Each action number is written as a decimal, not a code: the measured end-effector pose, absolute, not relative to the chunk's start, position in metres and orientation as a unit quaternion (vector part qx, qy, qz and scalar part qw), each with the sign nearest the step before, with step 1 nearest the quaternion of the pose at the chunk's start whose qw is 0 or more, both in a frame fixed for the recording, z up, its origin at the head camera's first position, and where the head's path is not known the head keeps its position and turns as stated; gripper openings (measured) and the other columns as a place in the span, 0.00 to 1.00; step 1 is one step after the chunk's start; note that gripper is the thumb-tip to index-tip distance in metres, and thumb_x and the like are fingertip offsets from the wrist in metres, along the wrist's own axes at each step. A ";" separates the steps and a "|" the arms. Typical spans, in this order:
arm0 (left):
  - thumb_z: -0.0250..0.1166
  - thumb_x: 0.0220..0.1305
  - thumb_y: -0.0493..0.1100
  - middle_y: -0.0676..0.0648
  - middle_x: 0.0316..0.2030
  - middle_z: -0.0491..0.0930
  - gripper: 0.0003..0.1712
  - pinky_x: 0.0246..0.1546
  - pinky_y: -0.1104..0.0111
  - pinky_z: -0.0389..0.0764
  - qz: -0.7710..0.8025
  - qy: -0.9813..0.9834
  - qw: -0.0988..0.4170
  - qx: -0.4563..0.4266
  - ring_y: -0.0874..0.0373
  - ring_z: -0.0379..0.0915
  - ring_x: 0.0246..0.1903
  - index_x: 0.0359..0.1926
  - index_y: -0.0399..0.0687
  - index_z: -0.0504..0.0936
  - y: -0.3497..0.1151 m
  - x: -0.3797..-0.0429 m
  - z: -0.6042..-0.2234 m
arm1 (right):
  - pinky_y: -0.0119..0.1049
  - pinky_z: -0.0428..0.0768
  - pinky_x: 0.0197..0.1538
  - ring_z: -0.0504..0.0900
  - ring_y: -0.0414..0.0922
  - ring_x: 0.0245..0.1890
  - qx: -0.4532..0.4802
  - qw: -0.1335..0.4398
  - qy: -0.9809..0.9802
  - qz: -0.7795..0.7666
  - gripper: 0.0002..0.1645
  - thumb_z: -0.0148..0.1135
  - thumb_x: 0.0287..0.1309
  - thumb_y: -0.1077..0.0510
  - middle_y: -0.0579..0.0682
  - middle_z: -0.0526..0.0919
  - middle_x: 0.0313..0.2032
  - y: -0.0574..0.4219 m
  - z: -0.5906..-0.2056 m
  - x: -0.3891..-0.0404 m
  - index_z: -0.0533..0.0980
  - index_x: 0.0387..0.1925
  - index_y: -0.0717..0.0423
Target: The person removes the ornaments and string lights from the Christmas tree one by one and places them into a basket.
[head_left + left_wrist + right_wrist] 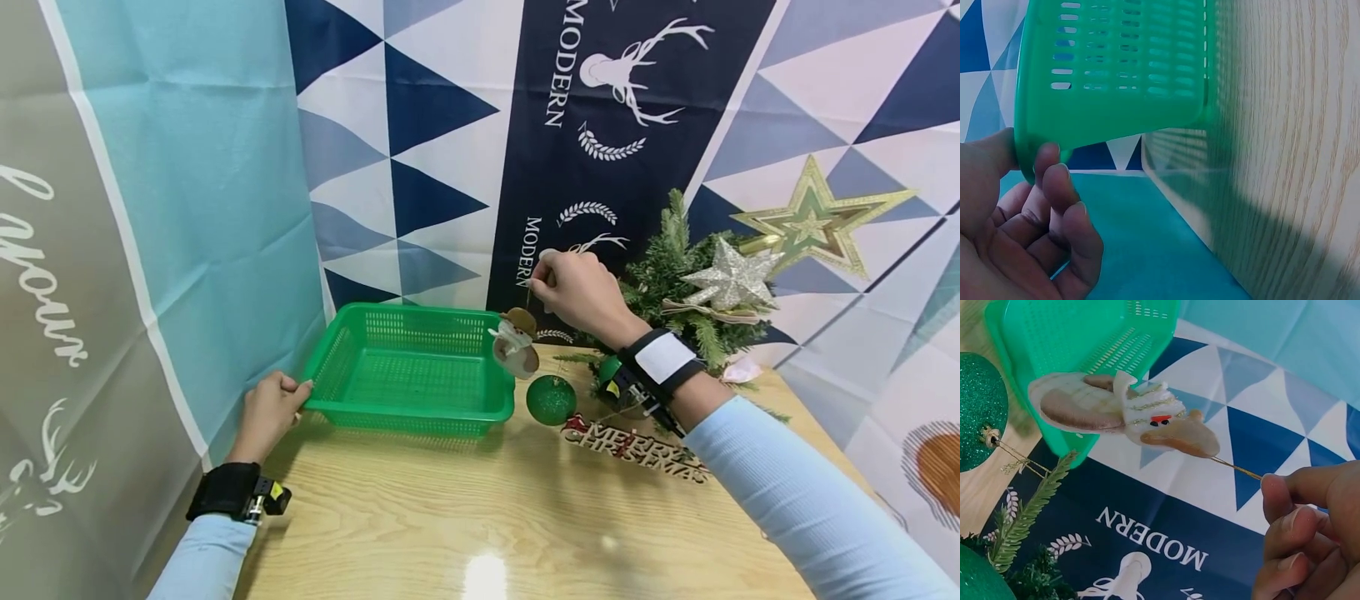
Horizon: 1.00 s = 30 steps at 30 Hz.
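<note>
My left hand (pixel 266 414) pinches the near left corner rim of a green plastic basket (pixel 427 414), thumb on one side and fingertips on the other in the left wrist view. My right hand (pixel 583 292) is raised beyond the basket's right side and pinches a thin gold string (pixel 1238 469). From that string hangs a plush snowman ornament (pixel 516 354) with a brown hat, small dark eyes, an orange-red nose and a striped scarf. In the head view the snowman overlaps the basket's right rim. Bare basket floor shows inside.
A glittery green ball (pixel 551 400) lies right of the basket. Near it is a "Merry Christmas" sign (pixel 637 450). At the right stands a small fir tree (pixel 675 258) with a silver star (pixel 731 275) and a gold star (pixel 813 218). Patterned cloth (pixel 442 108) hangs behind the wooden table (pixel 390 517).
</note>
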<state>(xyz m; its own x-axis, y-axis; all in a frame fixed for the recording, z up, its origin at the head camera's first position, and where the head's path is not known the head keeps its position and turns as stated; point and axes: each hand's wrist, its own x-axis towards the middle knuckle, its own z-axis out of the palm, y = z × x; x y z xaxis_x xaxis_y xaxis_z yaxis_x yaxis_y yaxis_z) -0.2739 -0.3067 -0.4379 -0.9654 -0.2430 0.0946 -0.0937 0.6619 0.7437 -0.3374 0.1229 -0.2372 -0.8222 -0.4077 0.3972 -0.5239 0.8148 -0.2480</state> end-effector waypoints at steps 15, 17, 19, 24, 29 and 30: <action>0.58 0.79 0.46 0.41 0.29 0.80 0.14 0.26 0.60 0.70 -0.384 -0.916 0.099 0.064 0.52 0.77 0.25 0.43 0.37 0.73 -0.299 -0.276 -0.434 | 0.41 0.80 0.29 0.82 0.40 0.22 0.265 0.176 -0.930 0.185 0.10 0.62 0.73 0.56 0.48 0.83 0.28 0.123 -0.251 -0.337 0.85 0.37 0.57; 0.58 0.79 0.46 0.40 0.29 0.80 0.13 0.26 0.60 0.70 -0.380 -0.917 0.108 0.066 0.52 0.77 0.24 0.43 0.37 0.73 -0.301 -0.276 -0.434 | 0.41 0.80 0.28 0.82 0.40 0.22 0.269 0.175 -0.928 0.186 0.10 0.63 0.73 0.56 0.48 0.84 0.26 0.119 -0.251 -0.336 0.85 0.38 0.57; 0.59 0.79 0.46 0.40 0.28 0.81 0.14 0.25 0.60 0.70 -0.374 -0.918 0.114 0.067 0.52 0.77 0.24 0.43 0.37 0.74 -0.303 -0.275 -0.433 | 0.41 0.79 0.28 0.82 0.40 0.22 0.271 0.175 -0.929 0.183 0.10 0.63 0.73 0.56 0.47 0.84 0.25 0.116 -0.251 -0.336 0.85 0.38 0.56; 0.59 0.79 0.47 0.41 0.29 0.81 0.15 0.25 0.60 0.69 -0.376 -0.917 0.112 0.066 0.52 0.77 0.24 0.45 0.37 0.74 -0.304 -0.274 -0.433 | 0.41 0.78 0.27 0.81 0.42 0.23 0.268 0.181 -0.931 0.169 0.10 0.62 0.73 0.56 0.48 0.83 0.26 0.113 -0.250 -0.337 0.85 0.39 0.56; 0.58 0.80 0.47 0.35 0.32 0.83 0.15 0.25 0.59 0.68 -0.383 -0.914 0.110 0.077 0.51 0.75 0.23 0.45 0.36 0.74 -0.304 -0.272 -0.436 | 0.40 0.77 0.26 0.80 0.41 0.22 0.279 0.179 -0.928 0.168 0.10 0.62 0.73 0.55 0.47 0.83 0.25 0.110 -0.251 -0.338 0.84 0.40 0.57; 0.57 0.80 0.47 0.34 0.33 0.84 0.15 0.25 0.59 0.68 -0.383 -0.913 0.109 0.081 0.51 0.74 0.23 0.45 0.36 0.74 -0.305 -0.272 -0.437 | 0.40 0.77 0.26 0.80 0.41 0.21 0.281 0.179 -0.928 0.169 0.10 0.62 0.73 0.55 0.47 0.83 0.25 0.110 -0.251 -0.338 0.84 0.40 0.57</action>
